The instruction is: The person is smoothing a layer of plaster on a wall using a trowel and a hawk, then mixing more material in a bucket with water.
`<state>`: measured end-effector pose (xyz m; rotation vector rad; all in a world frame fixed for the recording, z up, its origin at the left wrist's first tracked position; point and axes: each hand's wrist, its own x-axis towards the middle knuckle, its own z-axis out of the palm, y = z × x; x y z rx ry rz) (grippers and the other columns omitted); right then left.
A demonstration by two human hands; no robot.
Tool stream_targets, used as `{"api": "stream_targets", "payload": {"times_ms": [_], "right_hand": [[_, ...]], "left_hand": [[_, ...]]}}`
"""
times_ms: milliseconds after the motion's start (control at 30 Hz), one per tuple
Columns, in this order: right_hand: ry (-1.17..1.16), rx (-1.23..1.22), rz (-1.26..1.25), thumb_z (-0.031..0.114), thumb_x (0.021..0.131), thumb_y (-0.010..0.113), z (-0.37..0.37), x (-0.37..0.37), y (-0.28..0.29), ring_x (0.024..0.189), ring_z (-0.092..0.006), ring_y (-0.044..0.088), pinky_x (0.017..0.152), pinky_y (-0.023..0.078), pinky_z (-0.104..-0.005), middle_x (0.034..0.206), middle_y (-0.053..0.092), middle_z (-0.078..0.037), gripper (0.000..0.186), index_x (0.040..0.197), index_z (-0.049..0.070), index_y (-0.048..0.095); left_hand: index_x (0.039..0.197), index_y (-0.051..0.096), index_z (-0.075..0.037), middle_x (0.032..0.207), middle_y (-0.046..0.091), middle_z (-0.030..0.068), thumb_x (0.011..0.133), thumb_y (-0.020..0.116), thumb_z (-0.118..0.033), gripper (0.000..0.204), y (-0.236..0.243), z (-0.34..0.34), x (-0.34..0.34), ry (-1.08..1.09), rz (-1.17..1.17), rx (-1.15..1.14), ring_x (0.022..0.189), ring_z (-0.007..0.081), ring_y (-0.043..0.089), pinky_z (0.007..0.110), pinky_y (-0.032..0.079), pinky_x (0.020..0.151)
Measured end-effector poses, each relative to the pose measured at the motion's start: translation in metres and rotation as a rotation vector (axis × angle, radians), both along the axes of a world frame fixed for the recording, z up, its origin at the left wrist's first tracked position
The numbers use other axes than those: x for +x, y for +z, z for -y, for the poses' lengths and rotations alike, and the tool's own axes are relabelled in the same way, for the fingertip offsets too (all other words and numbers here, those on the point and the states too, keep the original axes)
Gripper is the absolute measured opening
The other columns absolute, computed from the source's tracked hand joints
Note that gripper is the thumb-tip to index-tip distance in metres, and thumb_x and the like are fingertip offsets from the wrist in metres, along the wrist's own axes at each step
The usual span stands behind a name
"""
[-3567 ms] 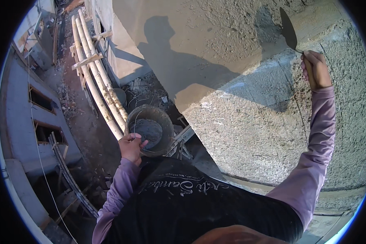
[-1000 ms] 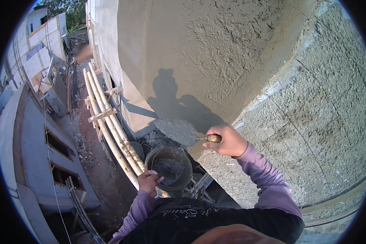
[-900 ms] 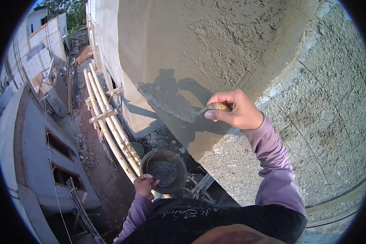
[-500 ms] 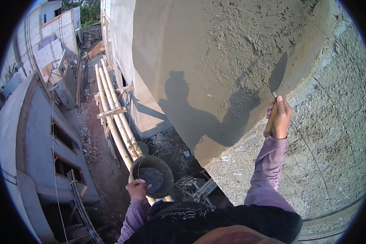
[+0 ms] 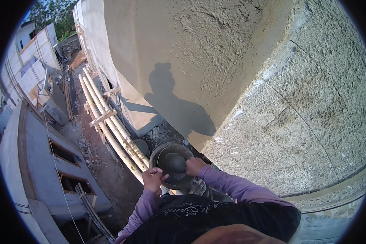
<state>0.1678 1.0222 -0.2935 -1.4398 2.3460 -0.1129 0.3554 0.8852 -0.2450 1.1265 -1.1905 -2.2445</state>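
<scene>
The left hand [image 5: 153,181] pinches the thin wire handle [image 5: 157,160] at the near left rim of a round dark bucket [image 5: 179,146], its thumb pointing in over the opening. The right hand [image 5: 194,166] is curled at the bucket's right side, its fingertips reaching past the rim; what it grips, if anything, cannot be told. The bucket stands just in front of the person's black printed shirt [image 5: 179,221], between two lilac sleeves [image 5: 238,184], and its inside is dark, the contents hard to make out. Beside it on the left run long pale bamboo poles [image 5: 117,136], crossed by short wooden battens [image 5: 103,117]. To the upper right rises a wall coated in grey-brown plaster [image 5: 130,53], smooth on its left part and coarse toward the middle, with the person's shadow [image 5: 166,93] falling across the smooth part. Further right is a rough, sunlit grey wall [image 5: 272,150] marked by dark lines. Well off to the left, beyond a rubble-strewn dirt passage [image 5: 101,166], a grey building [image 5: 40,150] shows wood-framed window openings [image 5: 64,153], and trees [image 5: 55,16] stand at the top.
</scene>
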Motion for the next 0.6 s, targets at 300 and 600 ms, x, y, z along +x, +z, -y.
{"api": "stream_targets", "payload": {"times_ms": [300,600], "right_hand": [[0.138,-0.47,0.1,0.021,0.073,0.077,-0.044,-0.02,0.291,0.062,-0.0311,0.06,0.058,0.044,-0.0372,0.07,0.063,-0.012,0.026,0.082,0.0,0.064],[0.338,-0.674,0.855,0.021,0.094,0.055,-0.017,-0.137,0.466,0.051,-0.01,0.054,0.043,0.041,-0.0204,0.065,0.059,-0.008,0.028,0.088,-0.005,0.061]], "left_hand": [[0.084,0.056,0.001,0.072,0.05,0.0044,0.078,0.048,0.014,0.016,-0.002,-0.009,0.012,0.067,-0.017,0.196,0.056,0.0125,0.049,0.041,0.059,0.077],[0.083,0.057,0.001,0.075,0.051,0.0045,0.078,0.049,0.013,0.016,-0.02,-0.007,0.024,0.149,0.111,0.082,0.065,0.0134,0.054,0.037,0.061,0.071]]}}
